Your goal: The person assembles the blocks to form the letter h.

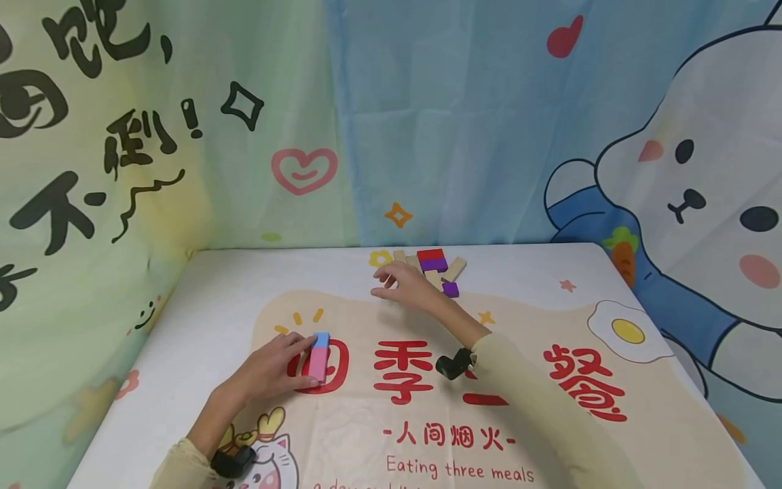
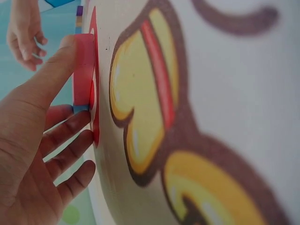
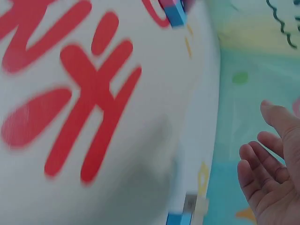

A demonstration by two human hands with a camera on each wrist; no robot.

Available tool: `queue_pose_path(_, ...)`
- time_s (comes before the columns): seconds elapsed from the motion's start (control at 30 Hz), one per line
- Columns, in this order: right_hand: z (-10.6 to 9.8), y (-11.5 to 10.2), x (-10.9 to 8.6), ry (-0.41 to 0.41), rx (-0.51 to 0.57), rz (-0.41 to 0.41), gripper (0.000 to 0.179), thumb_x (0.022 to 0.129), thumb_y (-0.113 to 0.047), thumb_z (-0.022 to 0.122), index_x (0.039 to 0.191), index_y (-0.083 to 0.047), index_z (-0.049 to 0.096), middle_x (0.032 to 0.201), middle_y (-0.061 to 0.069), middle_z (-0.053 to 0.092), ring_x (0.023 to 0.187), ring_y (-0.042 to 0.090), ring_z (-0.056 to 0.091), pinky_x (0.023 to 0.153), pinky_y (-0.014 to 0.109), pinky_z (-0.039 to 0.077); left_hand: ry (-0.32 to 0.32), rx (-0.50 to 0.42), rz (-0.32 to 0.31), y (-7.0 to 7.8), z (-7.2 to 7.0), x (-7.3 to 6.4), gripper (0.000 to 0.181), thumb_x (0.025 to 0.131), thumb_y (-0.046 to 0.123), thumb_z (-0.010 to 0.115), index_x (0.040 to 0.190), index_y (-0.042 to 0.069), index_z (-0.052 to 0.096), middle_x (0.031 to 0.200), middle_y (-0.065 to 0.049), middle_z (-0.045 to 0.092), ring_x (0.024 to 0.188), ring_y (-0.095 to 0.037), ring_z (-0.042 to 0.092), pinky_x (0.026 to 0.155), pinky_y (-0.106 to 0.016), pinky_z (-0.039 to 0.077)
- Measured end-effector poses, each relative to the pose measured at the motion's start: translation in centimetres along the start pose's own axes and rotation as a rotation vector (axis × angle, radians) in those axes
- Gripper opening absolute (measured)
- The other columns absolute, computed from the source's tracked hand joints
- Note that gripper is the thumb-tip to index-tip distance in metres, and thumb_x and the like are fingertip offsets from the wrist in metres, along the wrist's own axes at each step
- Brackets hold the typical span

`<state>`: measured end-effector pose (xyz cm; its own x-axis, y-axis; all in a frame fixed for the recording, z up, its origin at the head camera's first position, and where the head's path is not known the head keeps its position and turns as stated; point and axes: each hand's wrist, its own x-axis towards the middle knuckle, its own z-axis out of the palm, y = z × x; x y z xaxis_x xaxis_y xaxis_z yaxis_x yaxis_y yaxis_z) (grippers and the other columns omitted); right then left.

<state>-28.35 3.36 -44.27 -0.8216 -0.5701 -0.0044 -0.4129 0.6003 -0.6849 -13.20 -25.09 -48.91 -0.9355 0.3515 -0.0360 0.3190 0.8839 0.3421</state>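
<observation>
My left hand (image 1: 277, 363) pinches a pink block (image 1: 318, 365) and a small blue block (image 1: 321, 339), lined up end to end on the tablecloth. In the left wrist view the thumb rests on the far end of the pink block (image 2: 83, 65) and fingers reach the blue end (image 2: 81, 108). The other fingers spread loosely. Held above the cloth, my right hand (image 1: 406, 284) has nothing in it, its fingers loosely bent. Just behind it lies a group of blocks: a red one (image 1: 430, 255), a purple one (image 1: 434, 265), a purple cube (image 1: 451, 290) and several plain wooden ones (image 1: 454, 269).
The white table (image 1: 235, 272) bears a printed cloth with red characters (image 1: 403, 370) and an egg drawing (image 1: 629, 331). A printed curtain (image 1: 440, 136) hangs behind its back edge. Black wrist cameras (image 1: 455, 365) sit on both wrists.
</observation>
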Motion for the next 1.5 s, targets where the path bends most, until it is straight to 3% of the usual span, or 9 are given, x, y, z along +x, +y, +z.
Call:
queue_pose_path(0.3,-3.1,4.9,-0.9,0.109,-0.017,0.069,0.041,0.09,-0.025,0.069,0.123,-0.001,0.062,0.112,0.013,0.064,0.101,0.026,0.059,0.088,0.037,0.053,-0.005,0.005,0.003,0.0,0.0,0.1,0.086,0.071,0.051,0.081,0.144,0.019,0.048,0.122,-0.001,0.058,0.109,-0.014,0.053,0.073,-0.023,0.055)
queue_pose_path(0.5,-4.0,6.4,-1.6,0.112,-0.047,0.124,0.043,0.09,-0.025,0.069,0.124,0.0,0.062,0.116,0.016,0.062,0.102,0.027,0.056,0.087,0.037,0.053,-0.014,0.006,-0.009,0.0,0.0,0.1,0.086,0.071,0.052,0.08,0.144,0.019,0.048,0.122,0.0,0.058,0.108,-0.014,0.053,0.074,-0.023,0.055)
queue_pose_path(0.67,-4.1,7.2,-1.8,0.097,-0.044,0.127,0.041,0.09,-0.022,0.069,0.123,0.002,0.061,0.116,0.017,0.061,0.104,0.028,0.057,0.086,0.038,0.054,-0.012,0.001,-0.011,0.0,-0.2,0.1,0.086,0.071,0.052,0.08,0.144,0.018,0.048,0.122,-0.001,0.058,0.108,-0.014,0.053,0.075,-0.027,0.057)
queue_pose_path(0.9,-3.4,8.0,-1.8,0.059,-0.044,0.1,0.04,0.091,-0.019,0.067,0.124,0.003,0.06,0.121,0.019,0.06,0.112,0.033,0.059,0.094,0.043,0.052,-0.03,-0.013,-0.039,0.2,-0.1,0.0,0.086,0.072,0.054,0.079,0.144,0.019,0.048,0.123,0.001,0.057,0.11,-0.014,0.052,0.08,-0.031,0.056)
queue_pose_path(1.2,-2.6,8.2,-1.3,0.038,-0.194,0.073,0.035,0.089,-0.018,0.07,0.119,0.0,0.065,0.118,0.016,0.065,0.109,0.03,0.058,0.097,0.044,0.05,-0.022,-0.003,-0.019,0.0,-0.1,0.1,0.085,0.072,0.054,0.078,0.144,0.018,0.048,0.122,0.001,0.058,0.108,-0.013,0.052,0.078,-0.029,0.056)
queue_pose_path(1.5,-2.1,8.2,-0.9,-0.001,-0.227,0.188,0.043,0.09,-0.02,0.07,0.129,-0.007,0.061,0.133,0.013,0.057,0.125,0.03,0.048,0.106,0.047,0.045,-0.029,-0.004,-0.026,0.1,-0.1,0.1,0.087,0.071,0.054,0.079,0.144,0.019,0.048,0.122,0.001,0.057,0.109,-0.013,0.052,0.075,-0.025,0.055)
